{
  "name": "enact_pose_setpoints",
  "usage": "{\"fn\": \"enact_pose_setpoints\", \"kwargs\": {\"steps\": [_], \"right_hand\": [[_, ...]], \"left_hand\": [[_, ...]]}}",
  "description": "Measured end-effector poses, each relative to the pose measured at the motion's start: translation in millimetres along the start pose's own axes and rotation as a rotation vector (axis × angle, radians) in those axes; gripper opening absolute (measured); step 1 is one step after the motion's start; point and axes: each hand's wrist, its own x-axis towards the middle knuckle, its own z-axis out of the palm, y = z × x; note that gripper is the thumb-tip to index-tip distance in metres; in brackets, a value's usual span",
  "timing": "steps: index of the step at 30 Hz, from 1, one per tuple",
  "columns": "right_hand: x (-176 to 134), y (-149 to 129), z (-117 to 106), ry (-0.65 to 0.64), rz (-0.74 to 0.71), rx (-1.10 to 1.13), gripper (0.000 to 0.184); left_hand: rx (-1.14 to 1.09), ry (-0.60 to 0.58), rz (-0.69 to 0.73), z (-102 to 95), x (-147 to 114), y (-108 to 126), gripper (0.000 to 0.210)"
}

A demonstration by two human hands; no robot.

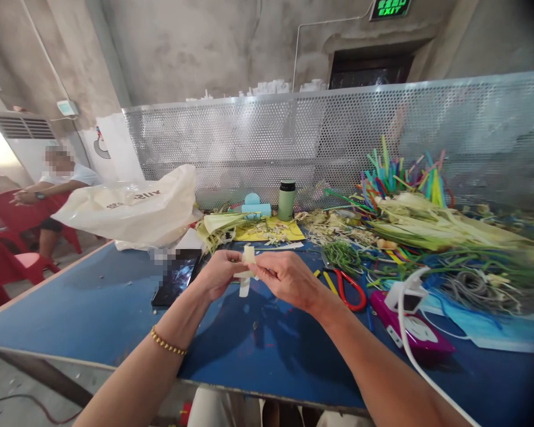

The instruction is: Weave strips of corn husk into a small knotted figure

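Note:
Pale strips of corn husk (248, 255) are held over the blue table, one upright with its end hanging below my fingers and another crossing it. My left hand (220, 271) pinches them from the left, a beaded bracelet (168, 342) on its wrist. From the right, my right hand (290, 277) grips the same strips between thumb and fingers. Fingertips hide part of where the strips cross. Right of my right hand lie red-handled scissors (351, 290). A dark tablet or phone (178, 277) lies beyond my left forearm.
Corn husks (431, 220) and colourful pipe cleaners (394, 175) pile up at the right. A green bottle (286, 201) stands behind yellow paper (289, 228). Nearby are a magenta power strip (409, 326), a blue mask (507, 326) and a white bag (133, 204). A person sits at left.

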Motion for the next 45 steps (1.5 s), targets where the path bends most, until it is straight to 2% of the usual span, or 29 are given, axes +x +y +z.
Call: {"fn": "enact_pose_setpoints", "kwargs": {"steps": [3,7,10,13,16,18,21,24,29,33,36,40,42,45], "right_hand": [[0.1,2.6,2.8,0.079,0.125,-0.025,0.033],[0.6,6.7,5.8,0.083,0.275,0.001,0.032],[1.6,10.4,8.8,0.075,0.322,0.063,0.029],[3.4,14.6,11.1,0.129,0.364,0.113,0.024],[5.4,17.7,11.5,0.234,0.347,0.117,0.016],[6.2,18.9,12.0,0.259,0.328,0.133,0.01],[6.1,20.0,14.8,0.256,0.407,0.146,0.007],[5.6,20.0,18.8,0.281,0.466,0.116,0.008],[5.4,16.4,21.2,0.273,0.462,0.121,0.011],[5.0,13.3,21.2,0.258,0.447,0.102,0.007],[4.8,10.6,20.5,0.266,0.359,0.11,0.005],[4.2,6.2,19.3,0.229,0.22,0.17,0.004],[3.0,5.5,19.8,0.191,0.231,0.184,0.005],[1.5,7.0,21.4,0.217,0.303,0.057,0.009]], "left_hand": [[-0.013,0.031,0.04,-0.5,-0.1,0.9,0.028],[-0.026,0.127,0.09,-1.0,0.7,2.2,0.029],[0.042,0.177,0.149,-0.3,1.2,2.1,0.029],[0.142,0.195,0.215,0.6,0.8,1.4,0.03],[0.235,0.177,0.241,1.1,-0.3,0.2,0.03],[0.31,0.143,0.252,1.6,-1.0,-1.1,0.03],[0.36,0.082,0.243,3.5,-2.1,-3.3,0.027],[0.301,0.038,0.213,5.9,-3.2,-4.0,0.024],[0.217,0.027,0.221,8.2,-5.8,0.1,0.021],[0.184,0.02,0.222,7.8,-6.6,2.0,0.023],[0.168,0.028,0.215,5.8,-4.8,0.4,0.024],[0.195,0.097,0.227,2.4,-2.1,-2.5,0.025],[0.204,0.106,0.249,1.6,-1.7,-3.2,0.027],[0.218,0.092,0.258,2.3,-2.5,-3.1,0.032]]}}
